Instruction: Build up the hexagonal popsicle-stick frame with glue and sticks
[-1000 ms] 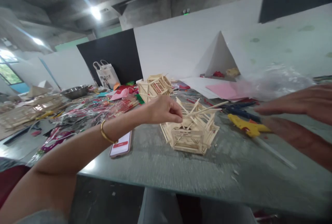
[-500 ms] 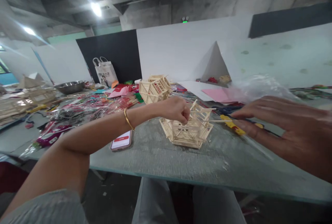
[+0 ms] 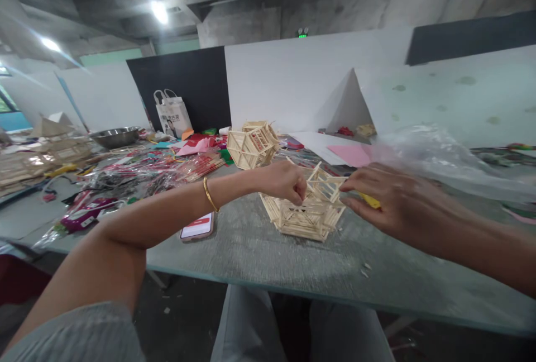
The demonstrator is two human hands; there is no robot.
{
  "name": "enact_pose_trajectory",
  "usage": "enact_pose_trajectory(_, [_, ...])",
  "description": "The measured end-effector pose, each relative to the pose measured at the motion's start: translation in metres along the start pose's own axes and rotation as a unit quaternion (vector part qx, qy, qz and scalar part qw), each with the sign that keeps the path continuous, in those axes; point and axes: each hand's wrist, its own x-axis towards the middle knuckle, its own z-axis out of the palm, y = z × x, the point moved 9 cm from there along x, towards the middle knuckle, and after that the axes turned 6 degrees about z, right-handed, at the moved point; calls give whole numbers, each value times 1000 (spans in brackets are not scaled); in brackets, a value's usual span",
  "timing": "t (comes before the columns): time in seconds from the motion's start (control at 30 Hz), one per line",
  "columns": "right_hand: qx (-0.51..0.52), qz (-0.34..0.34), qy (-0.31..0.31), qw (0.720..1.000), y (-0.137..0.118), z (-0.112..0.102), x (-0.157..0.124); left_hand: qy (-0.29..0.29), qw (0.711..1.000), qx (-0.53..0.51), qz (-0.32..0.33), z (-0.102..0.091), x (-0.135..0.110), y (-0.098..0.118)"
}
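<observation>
A pale framework of thin wooden sticks (image 3: 307, 222) stands on the table in front of me. My left hand (image 3: 287, 182), with a gold bangle at the wrist, is closed at its upper left part; the fingertips are partly hidden. My right hand (image 3: 372, 194) is at the framework's right side, with thumb and index finger apart close to a protruding stick end. Beneath that hand, a yellow-handled tool (image 3: 371, 200) shows in part. Behind my left hand sits a second, similar stick framework (image 3: 253, 145).
A phone (image 3: 197, 227) lies left of the framework, partly under my forearm. Plastic-wrapped craft packs (image 3: 138, 175) cover the left. Pink paper (image 3: 350, 155) and a clear plastic bag (image 3: 431, 152) lie at the back right. A metal bowl (image 3: 115, 137) and a white bag (image 3: 172, 116) stand farther back.
My right hand has moved left, from beside the yellow-handled tool to the framework's right side, and covers much of the tool. My left hand has stayed at the framework.
</observation>
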Motion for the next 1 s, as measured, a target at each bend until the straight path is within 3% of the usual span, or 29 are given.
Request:
enact_pose_trajectory(0.6, [7,12,-38,999,3,4,5,4,1000,-15,17,2,-2,2])
enact_pose_trajectory(1.0, [-9,25,-94,995,4,12,6,-4,1000,-11,12,0,-3,6])
